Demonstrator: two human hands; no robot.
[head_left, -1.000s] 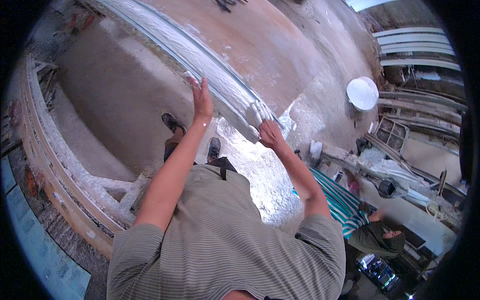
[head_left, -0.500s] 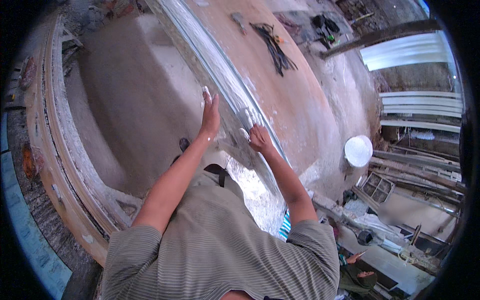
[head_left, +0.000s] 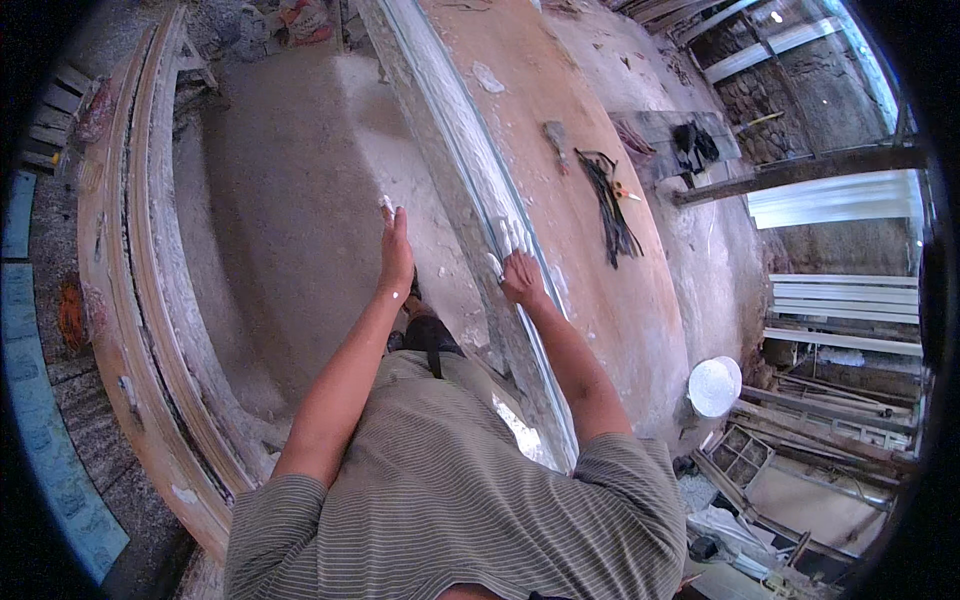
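Observation:
My right hand [head_left: 522, 275] lies with its fingers stretched out on a long strip of white plaster [head_left: 455, 125]. White paste coats those fingers. The strip runs between thin raised edges along the near side of a brown table [head_left: 560, 230]. My left hand [head_left: 397, 255] is held up over the floor, left of the table, its white-smeared fingers extended and nothing in them. A scraper [head_left: 556, 143] lies on the table beyond my right hand, beside a bundle of dark straps [head_left: 610, 208] and an orange-handled tool [head_left: 626, 190].
A white bucket [head_left: 714, 387] stands on the floor right of the table. To the left runs another long wooden bench [head_left: 125, 260]. White lengths [head_left: 845, 295] are racked at the right, above timber and frames [head_left: 745, 455]. A dark beam [head_left: 800, 175] crosses the far right.
My body and right hand have moved forward along the plaster strip, so the scraper and straps now appear nearer. My left hand stays raised, moving along with me.

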